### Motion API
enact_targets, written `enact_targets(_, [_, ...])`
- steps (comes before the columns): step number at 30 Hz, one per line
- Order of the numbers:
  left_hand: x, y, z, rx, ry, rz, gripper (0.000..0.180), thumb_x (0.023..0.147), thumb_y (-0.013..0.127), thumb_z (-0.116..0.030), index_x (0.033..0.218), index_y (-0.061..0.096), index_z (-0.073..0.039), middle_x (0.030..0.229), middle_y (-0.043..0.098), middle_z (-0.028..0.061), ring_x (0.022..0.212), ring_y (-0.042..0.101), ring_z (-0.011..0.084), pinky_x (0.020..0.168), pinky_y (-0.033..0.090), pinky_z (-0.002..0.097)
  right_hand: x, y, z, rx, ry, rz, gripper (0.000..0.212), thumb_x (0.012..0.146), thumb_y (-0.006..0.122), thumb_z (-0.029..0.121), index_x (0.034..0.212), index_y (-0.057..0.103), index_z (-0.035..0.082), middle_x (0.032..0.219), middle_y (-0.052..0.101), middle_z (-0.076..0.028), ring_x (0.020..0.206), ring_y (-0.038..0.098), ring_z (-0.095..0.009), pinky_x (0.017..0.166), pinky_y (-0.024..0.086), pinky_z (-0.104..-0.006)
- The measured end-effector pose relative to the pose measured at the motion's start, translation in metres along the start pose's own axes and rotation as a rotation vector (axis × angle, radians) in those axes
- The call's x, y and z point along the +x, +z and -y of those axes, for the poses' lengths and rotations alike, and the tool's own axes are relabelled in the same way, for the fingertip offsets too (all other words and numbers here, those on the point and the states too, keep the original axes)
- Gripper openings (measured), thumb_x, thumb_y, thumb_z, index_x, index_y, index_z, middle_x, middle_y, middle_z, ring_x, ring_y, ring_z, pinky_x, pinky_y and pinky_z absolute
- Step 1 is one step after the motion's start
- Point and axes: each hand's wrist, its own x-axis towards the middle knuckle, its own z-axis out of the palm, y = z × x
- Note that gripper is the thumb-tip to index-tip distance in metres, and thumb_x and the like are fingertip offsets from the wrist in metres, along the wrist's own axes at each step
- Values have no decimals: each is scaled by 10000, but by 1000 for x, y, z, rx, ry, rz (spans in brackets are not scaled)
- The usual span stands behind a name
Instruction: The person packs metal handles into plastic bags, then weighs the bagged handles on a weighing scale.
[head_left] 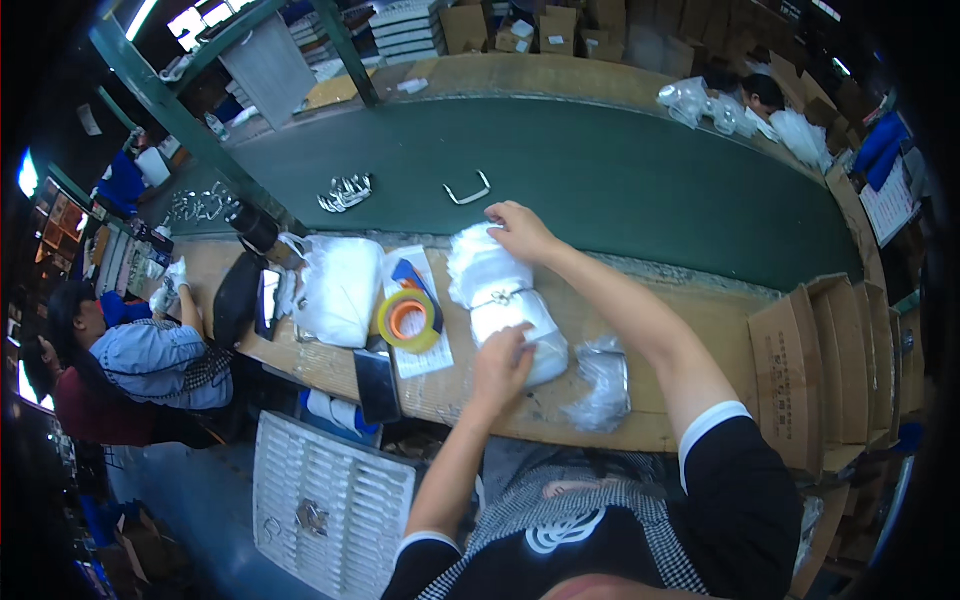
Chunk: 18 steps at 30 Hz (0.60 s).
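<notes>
A bundle of clear plastic bags (478, 262) lies on the bench in front of me, drawn in at its middle by a tie. At its far end, my right hand (522, 234) has its fingers bent onto the edge of the bags in a pinch. My left hand (503, 368) is over the near half of the bundle, fingers curled together; whatever they hold is hidden. Beyond the bundle, one U-shaped metal handle (468, 190) lies on the green conveyor belt (610, 170). A cluster of similar shiny handles (345, 193) sits farther left.
Tape rolls (410, 322) rest on a paper sheet (432, 358), beside a phone (377, 385) and a white bag stack (342, 290). Crumpled plastic (600, 385) lies right of the bundle. Cardboard boxes (790, 375) stand at right. A co-worker (150, 360) sits at left; a white slatted tray (330, 500) is below.
</notes>
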Motion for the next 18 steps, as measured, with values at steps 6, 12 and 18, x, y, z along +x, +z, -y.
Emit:
enact_targets(6, [-17,-9,-21,23,-145,104,174,858,629,-71,1030,630,-40,819,651,182,740,643,366,647,498,425,79,62,-25,-114,125,26,540,859,639,195,1313,450,-30,1273,534,-251,1196,510,-399,1017,412,-416])
enact_targets(12, [-22,-27,-24,-110,-172,59,119,850,648,-55,966,658,-30,747,641,164,676,645,336,613,503,382,73,57,-23,-544,172,150,424,867,642,207,1218,491,24,1203,571,-185,1105,573,-357,913,481,-433])
enact_targets(18, [-12,-37,-37,-166,-309,-110,162,722,779,-20,822,654,3,678,606,67,627,589,137,576,462,274,34,3,-55,-432,-83,-24,249,841,627,114,1066,580,18,1019,635,-193,931,629,-344,810,506,-447])
